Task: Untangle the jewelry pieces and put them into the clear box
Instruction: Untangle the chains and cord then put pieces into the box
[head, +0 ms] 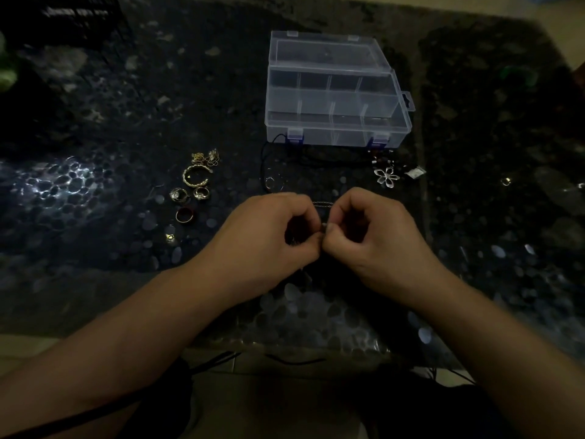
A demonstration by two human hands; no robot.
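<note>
My left hand (272, 236) and my right hand (370, 236) meet at the table's middle, fingertips pinching a thin dark chain (323, 204) between them; most of it is hidden by my fingers. The clear box (335, 90) stands open behind, its compartments showing nothing inside. To the left lie a gold bangle (194, 176), a gold tangle (205, 157) and several rings (185, 214). A black cord with a ring pendant (270, 182) lies before the box. A silver flower pendant (386, 176) sits at the right.
The table top (95, 153) is dark, glossy, with a pebble pattern. A small silver charm (416, 172) and a tiny bright piece (506, 181) lie at the right. A dark crate (76, 14) is at the far left corner. Black cables (294, 362) run below the near edge.
</note>
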